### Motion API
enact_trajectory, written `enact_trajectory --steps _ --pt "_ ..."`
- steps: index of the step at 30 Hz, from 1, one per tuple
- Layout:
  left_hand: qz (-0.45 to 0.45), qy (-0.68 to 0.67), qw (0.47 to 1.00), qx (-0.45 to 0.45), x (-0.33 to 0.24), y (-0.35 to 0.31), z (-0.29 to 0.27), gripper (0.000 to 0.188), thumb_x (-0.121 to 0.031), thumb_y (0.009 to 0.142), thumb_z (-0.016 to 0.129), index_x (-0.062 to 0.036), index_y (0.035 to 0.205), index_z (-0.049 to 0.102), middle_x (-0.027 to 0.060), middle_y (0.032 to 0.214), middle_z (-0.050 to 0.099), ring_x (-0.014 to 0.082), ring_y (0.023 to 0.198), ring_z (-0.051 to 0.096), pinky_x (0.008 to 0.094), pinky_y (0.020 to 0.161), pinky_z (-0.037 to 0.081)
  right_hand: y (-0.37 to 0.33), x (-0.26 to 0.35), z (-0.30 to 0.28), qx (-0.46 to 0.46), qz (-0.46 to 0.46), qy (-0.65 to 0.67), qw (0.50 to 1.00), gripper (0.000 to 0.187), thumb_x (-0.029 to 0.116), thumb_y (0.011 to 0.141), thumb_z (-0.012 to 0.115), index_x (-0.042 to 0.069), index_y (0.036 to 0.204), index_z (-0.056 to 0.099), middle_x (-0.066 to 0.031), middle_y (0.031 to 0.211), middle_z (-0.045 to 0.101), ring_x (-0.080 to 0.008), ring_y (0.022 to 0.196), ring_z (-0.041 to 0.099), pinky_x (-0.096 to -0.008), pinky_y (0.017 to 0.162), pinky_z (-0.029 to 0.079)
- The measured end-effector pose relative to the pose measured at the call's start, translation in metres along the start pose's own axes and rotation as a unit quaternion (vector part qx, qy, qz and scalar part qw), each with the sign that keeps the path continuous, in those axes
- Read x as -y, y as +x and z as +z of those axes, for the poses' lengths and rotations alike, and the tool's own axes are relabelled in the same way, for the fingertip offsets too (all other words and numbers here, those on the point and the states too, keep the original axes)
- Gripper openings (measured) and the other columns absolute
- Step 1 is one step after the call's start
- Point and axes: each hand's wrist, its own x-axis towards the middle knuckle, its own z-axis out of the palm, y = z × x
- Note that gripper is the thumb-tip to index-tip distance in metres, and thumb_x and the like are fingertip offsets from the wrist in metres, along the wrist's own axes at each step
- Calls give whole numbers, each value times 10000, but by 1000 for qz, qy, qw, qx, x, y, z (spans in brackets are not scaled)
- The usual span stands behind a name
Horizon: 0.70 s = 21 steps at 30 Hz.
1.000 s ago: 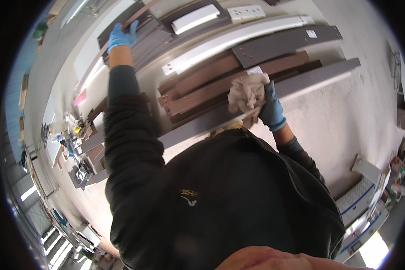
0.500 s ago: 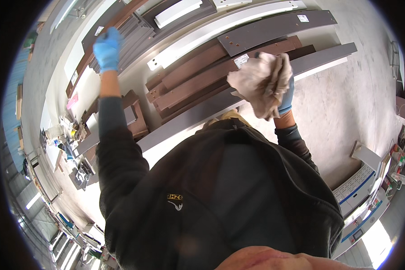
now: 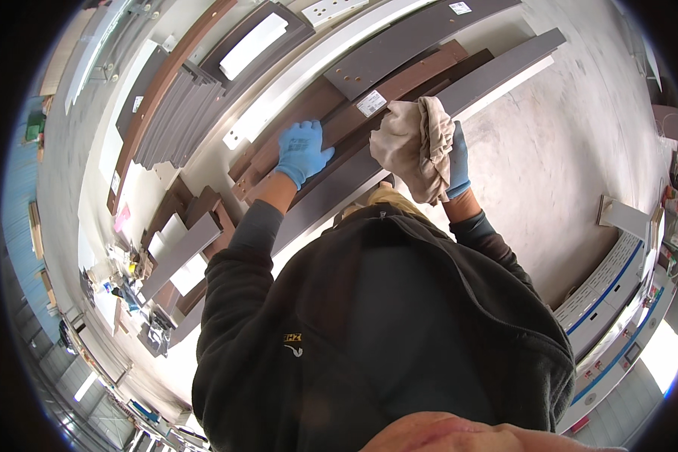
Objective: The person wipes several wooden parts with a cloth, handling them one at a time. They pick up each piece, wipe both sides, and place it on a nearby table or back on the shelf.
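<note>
My right hand (image 3: 459,162), in a blue glove, is closed on a crumpled beige cloth (image 3: 410,147). The bunched cloth hides most of its fingers and hangs over the front dark grey board (image 3: 486,79). My left hand (image 3: 301,154), gloved the same way, is over the brown boards (image 3: 354,120) in the middle of the stack. Its thumb stands apart from the fingers, and the fingertips bend down toward the wood. Whether they touch it I cannot tell. A white label (image 3: 371,103) is stuck on one brown board, and small holes show near the ends of several boards.
Beyond the brown boards lie a wide grey board (image 3: 407,49) and a long white board (image 3: 279,94). Thin dark panels (image 3: 177,117) stand packed together at the far left, beside a long reddish-brown strip (image 3: 147,98). Mixed clutter (image 3: 132,282) lies on the left; white-and-blue cartons (image 3: 603,282) stand at the right.
My left hand has come from the far-left panels toward me and right, over the brown boards. My right hand still holds the cloth. The whole view has shifted, with the boards now further left.
</note>
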Motion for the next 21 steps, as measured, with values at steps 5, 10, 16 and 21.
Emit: enact_trajectory --steps 5,10,16,21 --pt "-21 -59 998 23 -7 0 -24 691 -447 855 747 20 1339 586 219 1233 651 405 1144 625 508 1001 494 -8 3 -25 45 -7 233 971 708 514 1099 362 3 1589 331 -136 1612 425 -252 1482 411 -367 1268 263" --pt "19 -179 973 -143 -40 -25 -55 667 -386 848 787 48 1299 557 270 1198 622 436 1103 629 499 956 520 -8 21 -31 -117 -64 98 986 861 694 1028 369 37 1583 343 -161 1531 493 -336 1394 488 -473 1207 368" --pt "140 -252 911 -294 -124 -23 -87 714 -374 855 776 -32 1398 463 256 1153 587 440 997 643 519 808 546 14 -6 41 -110 -108 -100 983 457 306 1027 582 12 1373 527 -152 1268 621 -252 1124 636 -388 982 526" --pt "223 -163 951 -140 -144 -22 -108 649 -312 947 681 60 1412 421 291 1178 565 449 1002 644 485 805 569 59 27 18 -148 -162 101 970 232 152 1020 576 -13 1166 650 -157 1020 713 -261 886 692 -359 784 586"
